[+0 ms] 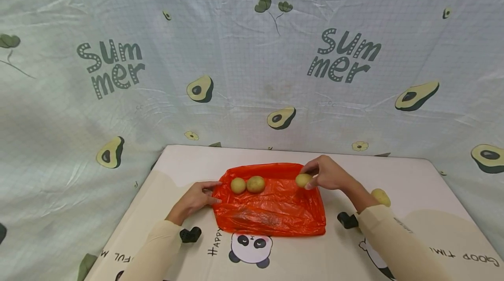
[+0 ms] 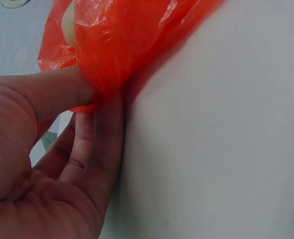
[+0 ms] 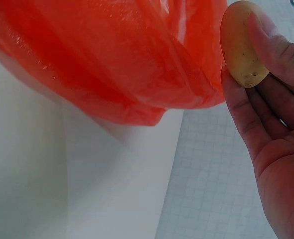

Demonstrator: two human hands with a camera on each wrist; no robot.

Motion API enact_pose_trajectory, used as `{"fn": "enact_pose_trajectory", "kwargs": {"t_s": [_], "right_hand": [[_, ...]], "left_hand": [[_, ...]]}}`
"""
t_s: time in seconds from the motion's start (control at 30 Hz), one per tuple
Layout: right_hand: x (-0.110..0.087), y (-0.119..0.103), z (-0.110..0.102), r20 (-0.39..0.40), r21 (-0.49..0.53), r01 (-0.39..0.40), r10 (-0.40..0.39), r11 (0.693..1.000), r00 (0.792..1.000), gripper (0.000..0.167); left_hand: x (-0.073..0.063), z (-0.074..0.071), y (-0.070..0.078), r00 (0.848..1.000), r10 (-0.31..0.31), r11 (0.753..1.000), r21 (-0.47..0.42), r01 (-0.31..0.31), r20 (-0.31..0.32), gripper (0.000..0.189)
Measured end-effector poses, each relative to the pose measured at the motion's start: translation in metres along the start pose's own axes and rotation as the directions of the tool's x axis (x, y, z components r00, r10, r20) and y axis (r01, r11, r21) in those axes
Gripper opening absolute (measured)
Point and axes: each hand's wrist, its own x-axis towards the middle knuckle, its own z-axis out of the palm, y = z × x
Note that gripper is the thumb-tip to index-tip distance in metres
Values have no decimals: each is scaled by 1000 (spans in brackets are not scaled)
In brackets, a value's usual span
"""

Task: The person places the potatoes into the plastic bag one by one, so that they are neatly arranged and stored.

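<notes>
Left hand pinches red bag (crinkly plastic), left edge; right hand grips smooth oval potato at bag's right end.

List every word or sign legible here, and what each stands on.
"SUMMER": backdrop, left.
"SUMMER": backdrop, right.
"HAPPY": tabletop, sideways beside the panda print.
"FUL": tabletop, left, upside down; adjoining letter uncertain.
"GOOD TIM": tabletop, right, upside down; the rest unreadable beside the right sleeve.
Too small to read: marks beside the right sleeve, faint backdrop lettering.
Red bag: no text visible.
</notes>
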Motion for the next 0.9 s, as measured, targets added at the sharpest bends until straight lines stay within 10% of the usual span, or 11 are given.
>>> {"fn": "enact_pose_trajectory", "kwargs": {"t_s": [0.9], "right_hand": [[26, -7, 14, 28, -12, -6, 6, 1000, 1000, 27]], "left_hand": [[3, 3, 1, 1000, 0, 1000, -11, 0, -14, 57]]}}
